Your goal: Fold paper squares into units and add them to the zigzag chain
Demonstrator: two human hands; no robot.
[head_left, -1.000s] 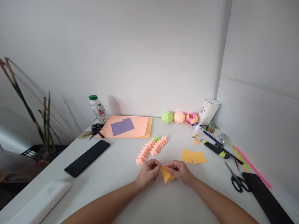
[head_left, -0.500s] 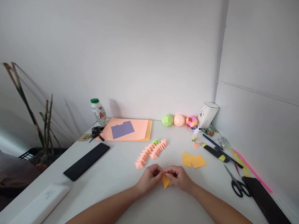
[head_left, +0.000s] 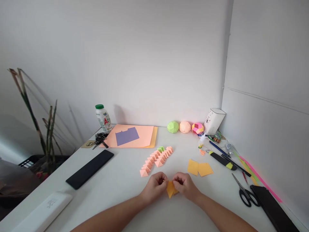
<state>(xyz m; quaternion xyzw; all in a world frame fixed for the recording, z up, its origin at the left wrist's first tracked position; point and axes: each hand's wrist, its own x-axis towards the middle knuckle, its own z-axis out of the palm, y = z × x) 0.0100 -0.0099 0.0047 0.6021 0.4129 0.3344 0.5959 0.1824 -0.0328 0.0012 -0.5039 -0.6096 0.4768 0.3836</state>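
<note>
A folded orange piece of paper [head_left: 170, 188] is pinched between my two hands near the front of the table, its point facing me. My left hand [head_left: 156, 186] grips its left edge with thumb and fingers closed. On the opposite side, my right hand [head_left: 185, 185] pinches the right edge, and its fingers hide part of the paper. Two flat orange paper pieces [head_left: 200, 168] lie beyond my right hand. Past my left hand, folded peach paper units [head_left: 151, 161] stand in two rows, with light green ones [head_left: 160, 149] at the far end.
Peach sheets [head_left: 145, 137] bear a purple paper scrap [head_left: 127, 136]. Three paper balls [head_left: 185, 127] sit along the wall. Scissors [head_left: 245, 193], a cutter knife [head_left: 222, 160] and a black phone-like slab [head_left: 274, 206] lie right; a black slab [head_left: 90, 169] and white box [head_left: 44, 211] lie left.
My hands have drawn slightly apart, so more of the folded orange paper shows between them. The whole view has tilted up a little.
</note>
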